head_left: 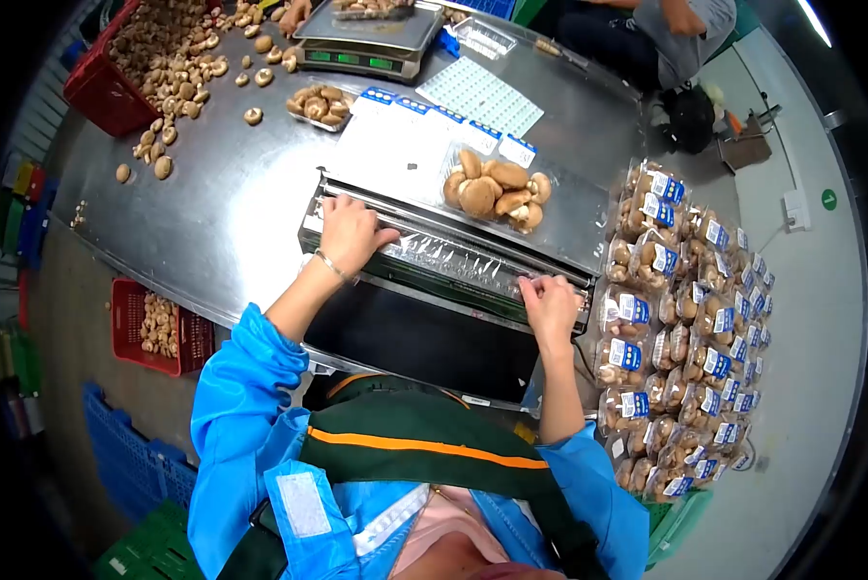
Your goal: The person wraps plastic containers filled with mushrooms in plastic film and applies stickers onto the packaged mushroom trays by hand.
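Both hands are at a long film wrapping machine (424, 333) at the table's near edge. My left hand (350, 232) lies over its left end, fingers bent on the clear film (443, 259). At the right end, my right hand (552, 307) has its fingers closed on the film's edge. The film stretches between the two hands. Just beyond the machine, a clear tray of brown mushrooms (492, 186) rests on the table, unwrapped as far as I can see. Blue-and-white labels (445, 118) lie in a row behind it.
A scale (366, 48) stands at the back, near another person's hand (294, 17). Loose mushrooms (253, 116) spill from a red crate (100, 87). Labelled mushroom packs (622, 355) are stacked at right. Another person (637, 34) sits beyond the table. A red basket (177, 360) is at lower left.
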A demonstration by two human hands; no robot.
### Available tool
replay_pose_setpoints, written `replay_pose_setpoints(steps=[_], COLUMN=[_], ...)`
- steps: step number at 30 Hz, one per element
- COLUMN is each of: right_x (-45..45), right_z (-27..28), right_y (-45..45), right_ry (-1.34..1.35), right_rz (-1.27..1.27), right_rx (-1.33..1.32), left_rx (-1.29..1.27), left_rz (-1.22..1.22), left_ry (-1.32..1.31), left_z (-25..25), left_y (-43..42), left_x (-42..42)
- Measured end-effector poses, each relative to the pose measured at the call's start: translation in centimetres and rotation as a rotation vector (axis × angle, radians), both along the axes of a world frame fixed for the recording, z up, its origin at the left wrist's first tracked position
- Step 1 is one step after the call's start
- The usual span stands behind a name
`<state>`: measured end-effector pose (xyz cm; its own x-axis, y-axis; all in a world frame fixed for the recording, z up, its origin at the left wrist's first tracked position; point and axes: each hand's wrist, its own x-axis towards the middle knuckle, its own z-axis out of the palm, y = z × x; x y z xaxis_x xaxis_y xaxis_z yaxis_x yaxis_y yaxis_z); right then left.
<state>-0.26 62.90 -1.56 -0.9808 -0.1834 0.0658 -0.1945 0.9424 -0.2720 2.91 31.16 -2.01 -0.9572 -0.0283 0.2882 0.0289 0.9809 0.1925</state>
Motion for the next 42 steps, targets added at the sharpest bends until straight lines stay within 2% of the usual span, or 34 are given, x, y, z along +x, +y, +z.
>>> replay_pose_setpoints(steps=[2, 3, 4, 5, 6, 7, 8, 9, 10, 11, 12, 13, 14, 15, 16, 17, 18, 19, 20, 21, 22, 23, 24, 25, 26, 27, 28, 30, 31, 34, 36, 38, 39, 42], right_x=[0.4, 1.0, 1.7, 3.1, 4.8, 6.3, 6.9, 6.7, 6.8, 4.9, 2.0, -0.9, -4.5, -8.2, -10.8, -14.5, -18.4, -18.3, -22.6, -22.0, -21.2, -20.8, -20.5, -18.1, -17.5, -17.2, -16.6, -14.3, -13.6, -11.3, -9.1, -4.5, -3.0, 3.5], right_z=[-0.1, 0.3, 0.8, 2.2, 3.4, 3.2, 3.1, 4.8, 6.4, 6.8, 8.3, 9.8, 11.6, 13.5, 15.1, 11.8, 7.7, 6.7, -0.5, -1.7, -0.4, 1.1, 0.9, 3.0, 3.8, 3.5, 3.7, 4.9, 4.8, 6.3, 5.6, 9.0, 9.2, 8.7], right_y=[0.1, 1.1, 2.0, 2.7, 3.6, 5.2, 6.1, 5.8, 5.5, 6.9, 6.4, 6.0, 3.9, 1.7, -2.8, -3.7, -4.1, -4.9, -3.4, -4.6, -5.6, -5.4, -4.2, -4.4, -3.9, -2.7, -2.1, -2.0, -1.9, -1.6, -0.9, -0.1, 0.5, 1.4], right_ry=[-0.193, -0.345, -0.496, -0.697, -0.903, -1.173, -1.448, -1.476, -1.491, -1.360, -1.214, -1.065, -0.817, -0.598, -0.240, -0.137, -0.024, 0.093, 0.389, 0.236, 0.022, -0.217, -0.309, -0.639, -0.748, -0.842, -0.935, -1.067, -1.145, -1.055, -1.015, -0.882, -0.962, -1.034], right_rz=[-0.098, -0.138, -0.175, -0.305, -0.442, -0.417, -0.366, -0.056, 0.260, 0.371, 0.486, 0.590, 0.461, 0.309, -0.058, 0.017, 0.081, 0.023, 0.412, 0.436, 0.421, 0.328, 0.442, 0.194, 0.126, 0.100, 0.080, -0.166, -0.120, -0.165, -0.153, 0.098, 0.136, 0.193], right_rx=[-0.394, -0.645, -0.895, -1.273, -1.648, -1.973, -2.295, -2.389, -2.459, -2.534, -2.559, -2.582, -2.523, -2.422, -2.169, -1.931, -1.693, -0.763, 0.071, 0.103, 0.269, 0.050, -0.222, -0.734, -0.825, -0.937, -1.051, -1.041, -1.100, -1.049, -1.310, -1.143, -1.127, -1.131], left_rx=[0.442, 0.515, 0.774, 1.185, 1.432, 1.703, 2.291, 2.512, 2.479, 2.520, 2.341, 2.327, 2.411, 2.374, 2.057, 1.778, 1.060, 0.849, 0.605, 0.692, 0.835, 1.157, 1.392, 1.190, 1.278, 1.392, 1.500, 1.436, 1.366, 1.397, 1.452, 1.366, 1.281, 1.508], left_rz=[0.025, -0.029, -0.045, 0.098, 0.149, -0.019, -0.095, -0.116, -0.516, -0.840, -1.170, -1.026, -1.050, -0.308, -0.873, -0.628, -0.425, -0.424, -0.211, -0.444, -0.410, -0.366, -0.332, -0.463, -0.388, -0.515, -0.461, -0.486, -0.454, -0.507, -0.569, -0.614, -0.628, -0.621], left_ry=[-0.220, -0.190, -0.335, -0.584, -0.725, -0.777, -0.984, -1.073, -1.063, -0.936, -0.486, -0.312, -0.245, -0.034, 0.063, 0.171, 0.115, 0.004, -0.361, -0.175, -0.393, -0.683, -0.716, -0.694, -0.843, -0.914, -0.970, -1.113, -1.093, -1.084, -1.034, -0.910, -1.059, -1.302], left_z=[0.0, 1.6, 2.8, 4.5, 4.2, 5.0, 4.2, 5.1, 6.6, 7.8, 8.5, 11.2, 12.1, 16.3, 11.1, 9.3, 8.0, 5.0, 2.0, 0.5, -0.8, -1.4, 2.5, 2.4, 4.5, 1.6, 4.2, 4.2, 5.3, 3.4, 5.7, 9.2, 9.1, 9.6], left_y=[-0.9, -1.8, -2.8, -3.4, -4.7, -4.9, -4.8, -3.9, -3.1, -2.2, -1.6, -0.8, -0.7, 1.7, -0.3, 0.9, 0.7, 0.9, 1.4, 1.4, 1.1, 0.6, 0.8, -0.1, -0.4, -1.1, -0.8, -1.3, -0.8, -1.0, -1.0, -0.8, -1.6, -3.0], left_x=[-0.9, -0.2, 0.8, 2.3, 3.8, 6.0, 7.5, 8.2, 7.6, 6.0, 3.1, 0.4, -4.0, -6.7, -12.7, -15.6, -17.0, -18.5, -19.8, -19.0, -19.1, -19.4, -16.6, -17.1, -15.8, -16.7, -14.6, -13.5, -12.5, -12.1, -9.2, -5.0, -4.0, 2.1])
